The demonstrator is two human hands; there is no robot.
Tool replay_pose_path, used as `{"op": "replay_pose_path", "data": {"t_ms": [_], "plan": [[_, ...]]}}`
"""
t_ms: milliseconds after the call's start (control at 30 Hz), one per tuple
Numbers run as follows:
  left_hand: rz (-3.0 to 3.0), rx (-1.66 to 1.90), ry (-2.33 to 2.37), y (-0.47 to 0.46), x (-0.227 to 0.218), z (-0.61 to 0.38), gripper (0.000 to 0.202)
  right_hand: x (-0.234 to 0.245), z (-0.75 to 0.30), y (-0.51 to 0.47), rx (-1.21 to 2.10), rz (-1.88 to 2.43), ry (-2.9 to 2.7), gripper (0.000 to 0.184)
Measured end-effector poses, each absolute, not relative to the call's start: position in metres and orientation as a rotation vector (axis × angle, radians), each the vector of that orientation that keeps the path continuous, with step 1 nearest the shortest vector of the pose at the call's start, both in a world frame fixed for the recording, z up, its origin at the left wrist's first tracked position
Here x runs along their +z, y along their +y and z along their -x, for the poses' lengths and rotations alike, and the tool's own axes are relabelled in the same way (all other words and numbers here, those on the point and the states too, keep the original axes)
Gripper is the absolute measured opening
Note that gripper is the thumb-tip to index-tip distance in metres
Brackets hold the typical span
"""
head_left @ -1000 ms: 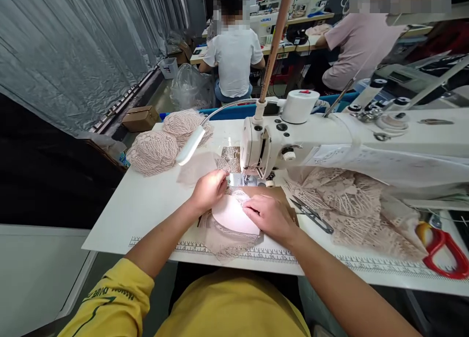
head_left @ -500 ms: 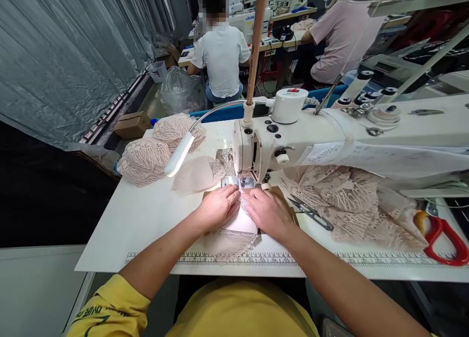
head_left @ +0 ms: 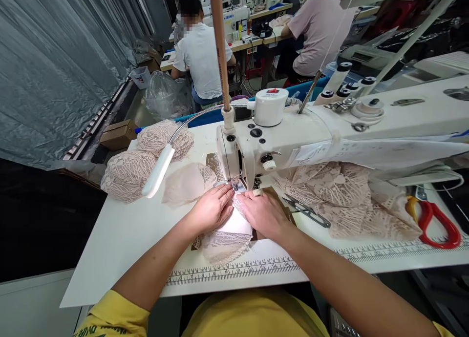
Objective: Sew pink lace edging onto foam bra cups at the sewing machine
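Note:
My left hand lies flat on a beige lace piece, its fingertips just left of the sewing machine's presser foot. Flat on the right side of the same piece is my right hand, thumb and fingers stretched toward the foot. Between the two hands shows a smooth white panel, with the lace edge fanning out below it. The needle area of the white sewing machine is directly beyond my fingers. My hands partly cover the fabric, so its far edge is hidden.
Dark thread snips and red-handled scissors lie at right, by a lace heap. Lace bundles and a sheer cup-shaped piece are at left, under a lamp. Two people sit beyond.
The camera view has turned, so the machine and table appear shifted left and tilted. Both hands are closer to the presser foot, still flat on the lace piece.

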State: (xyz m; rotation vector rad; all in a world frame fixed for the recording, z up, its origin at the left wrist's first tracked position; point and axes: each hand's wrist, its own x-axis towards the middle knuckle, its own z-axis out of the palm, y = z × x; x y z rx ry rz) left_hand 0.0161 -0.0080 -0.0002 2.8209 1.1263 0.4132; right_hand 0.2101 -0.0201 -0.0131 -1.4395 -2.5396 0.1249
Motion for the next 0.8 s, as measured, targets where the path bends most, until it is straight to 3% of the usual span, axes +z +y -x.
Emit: {"op": "replay_pose_path", "data": {"t_ms": [333, 800], "plan": [[-2.927, 0.221, 1.021, 0.006, 0.010, -0.003, 0.033, -0.006, -0.214, -0.017, 0.289, 1.440, -2.456, 0.031], [-2.895, 0.464, 0.973, -0.013, 0.001, -0.009, 0.026, -0.009, -0.219, -0.021, 0.325, 1.255, -2.430, 0.038]]}}
